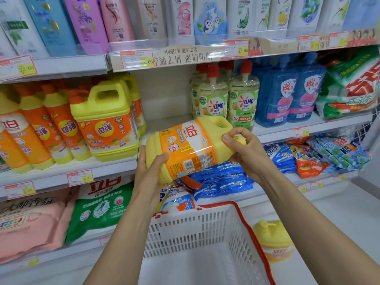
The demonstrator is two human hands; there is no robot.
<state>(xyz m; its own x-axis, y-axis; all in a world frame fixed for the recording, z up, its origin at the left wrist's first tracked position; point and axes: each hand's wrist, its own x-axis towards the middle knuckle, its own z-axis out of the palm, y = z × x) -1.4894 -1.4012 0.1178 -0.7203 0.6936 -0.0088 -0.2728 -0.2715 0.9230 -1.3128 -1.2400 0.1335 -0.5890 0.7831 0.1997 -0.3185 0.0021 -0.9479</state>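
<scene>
The detergent jug (pixel 191 147) is smooth yellow plastic with a glossy film label (light glints off it); the basket (pixel 197 229) is matt white slotted plastic.

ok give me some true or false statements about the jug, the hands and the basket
1. The yellow jug lies sideways, held in both hands. True.
2. The right hand grips the jug's base. False: it grips the cap; the left hand holds the base.
3. The basket is white with a red handle. True.
4. The jug rests inside the basket. False: it is held above it.
</scene>
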